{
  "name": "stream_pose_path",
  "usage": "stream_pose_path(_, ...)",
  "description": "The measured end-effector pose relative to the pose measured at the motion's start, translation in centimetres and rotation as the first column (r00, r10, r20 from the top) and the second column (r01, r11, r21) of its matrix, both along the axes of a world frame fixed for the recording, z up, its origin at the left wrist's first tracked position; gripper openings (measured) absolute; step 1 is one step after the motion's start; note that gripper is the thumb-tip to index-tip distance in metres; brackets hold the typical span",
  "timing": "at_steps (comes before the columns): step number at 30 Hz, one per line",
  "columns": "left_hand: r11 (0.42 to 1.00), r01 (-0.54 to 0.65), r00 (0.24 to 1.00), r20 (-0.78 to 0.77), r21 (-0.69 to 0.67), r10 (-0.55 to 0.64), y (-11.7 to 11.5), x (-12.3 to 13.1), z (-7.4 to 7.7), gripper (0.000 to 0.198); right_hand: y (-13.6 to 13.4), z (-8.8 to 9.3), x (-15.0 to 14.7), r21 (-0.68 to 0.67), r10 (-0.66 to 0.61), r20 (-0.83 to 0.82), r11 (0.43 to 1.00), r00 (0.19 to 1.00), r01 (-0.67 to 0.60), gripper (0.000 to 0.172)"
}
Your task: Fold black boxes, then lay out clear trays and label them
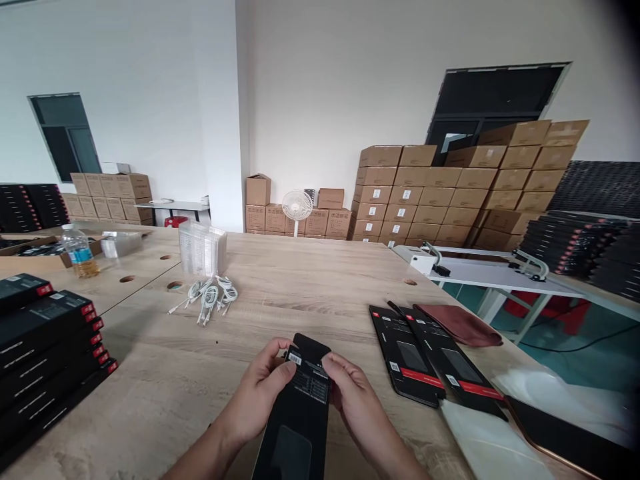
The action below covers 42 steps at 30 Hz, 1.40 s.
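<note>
Between my two hands is a black cardboard box (296,417), tilted, with white print, a barcode label and a window shape lower down. Its top flap (310,345) stands up at the far end. My left hand (265,387) grips the left edge, thumb on the face near the barcode. At the upper right corner, my right hand (350,390) pinches the edge by the flap. To the right lie two flat black boxes with red bands, a nearer-left one (400,347) and one beside it (453,357).
White cables (209,297) lie coiled before a stack of clear plastic trays (203,250). Black boxes (45,360) are piled at left, near a bottle (80,252). A brown cloth (457,323), plastic sleeves (493,443) and a dark flat panel (575,437) lie at right.
</note>
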<state>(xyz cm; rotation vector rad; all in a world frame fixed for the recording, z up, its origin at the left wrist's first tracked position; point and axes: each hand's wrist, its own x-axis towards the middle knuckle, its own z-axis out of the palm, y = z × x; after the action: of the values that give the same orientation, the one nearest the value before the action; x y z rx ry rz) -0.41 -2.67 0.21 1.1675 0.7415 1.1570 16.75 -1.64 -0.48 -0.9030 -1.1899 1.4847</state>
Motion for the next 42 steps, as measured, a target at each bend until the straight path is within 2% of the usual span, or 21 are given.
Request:
stream_pose_path(3, 0.997, 0.074, 0.997, 0.023, 0.007, -0.074, -0.4, 0.1, 0.4, 0.026, 0.5, 0.0, 0.6, 0.054, -0.188, 0.070, 0.981, 0.980, 0.184, 0.039)
stream_pose_path(5, 0.992, 0.121, 0.993, 0.008, 0.022, -0.121, -0.5, 0.1, 0.5, 0.026, 0.7, 0.3, 1.1, 0.079, -0.232, 0.107, 0.971, 0.967, 0.224, 0.045)
stream_pose_path(9, 0.990, 0.134, 0.991, -0.034, 0.053, -0.133, -0.7, -0.1, 0.4, 0.026, 0.8, 0.7, 1.6, 0.140, -0.152, 0.166, 0.982, 0.974, 0.129, 0.036)
stream_pose_path(12, 0.988, 0.141, 0.988, -0.073, 0.066, -0.136, -0.7, -0.2, 0.1, 0.025, 0.9, 0.4, 1.7, 0.191, -0.163, 0.167, 0.973, 0.972, 0.131, 0.029)
stream_pose_path(14, 0.986, 0.143, 0.985, -0.105, 0.084, -0.134, -0.7, -0.1, 0.1, 0.024, 1.0, 0.1, 1.8, 0.177, -0.151, 0.136, 0.976, 0.979, 0.125, 0.027)
stream_pose_path(17, 0.979, 0.162, 0.979, -0.148, 0.124, -0.143, -0.9, 0.0, 0.3, 0.024, 0.9, -0.3, 1.8, -0.010, -0.118, -0.029, 0.993, 0.993, 0.117, 0.031)
stream_pose_path(19, 0.972, 0.183, 0.974, -0.161, 0.147, -0.159, -1.1, 0.0, 0.5, 0.025, 0.7, -0.3, 1.7, -0.155, -0.069, -0.125, 0.987, 0.990, 0.049, 0.033)
stream_pose_path(21, 0.969, 0.192, 0.972, -0.166, 0.154, -0.167, -1.2, 0.0, 0.4, 0.027, 0.6, -0.2, 1.6, -0.216, 0.024, -0.151, 0.975, 0.988, -0.057, 0.032)
stream_pose_path(24, 0.979, 0.161, 0.971, -0.198, 0.121, -0.136, -1.2, -0.1, -0.2, 0.041, 0.4, 0.0, 1.7, -0.176, 0.099, -0.112, 0.977, 0.989, -0.117, 0.030)
stream_pose_path(27, 0.987, 0.117, 0.965, -0.246, 0.110, -0.087, -1.0, -0.1, -0.8, 0.056, 0.4, 0.2, 1.8, -0.060, 0.055, 0.007, 0.997, 0.998, -0.054, 0.029)
stream_pose_path(30, 0.986, 0.102, 0.963, -0.262, 0.132, -0.065, -1.0, -0.1, -1.1, 0.057, 0.5, 0.3, 2.0, 0.033, -0.001, 0.106, 0.999, 0.994, -0.003, 0.031)
stream_pose_path(34, 0.989, 0.093, 0.974, -0.218, 0.113, -0.067, -1.0, 0.2, -0.7, 0.049, 0.3, 0.4, 2.0, 0.063, -0.002, 0.124, 0.998, 0.992, -0.006, 0.031)
stream_pose_path(38, 0.996, 0.062, 0.997, -0.052, 0.061, -0.059, -0.9, 0.4, -0.4, 0.037, -0.2, 0.9, 1.7, -0.010, 0.015, 0.002, 1.000, 1.000, -0.015, 0.033)
stream_pose_path(42, 1.000, -0.014, 0.997, 0.080, 0.011, 0.013, -0.7, 0.3, -0.4, 0.033, -0.8, 1.6, 1.7, -0.052, 0.153, -0.026, 0.987, 0.988, -0.154, 0.043)
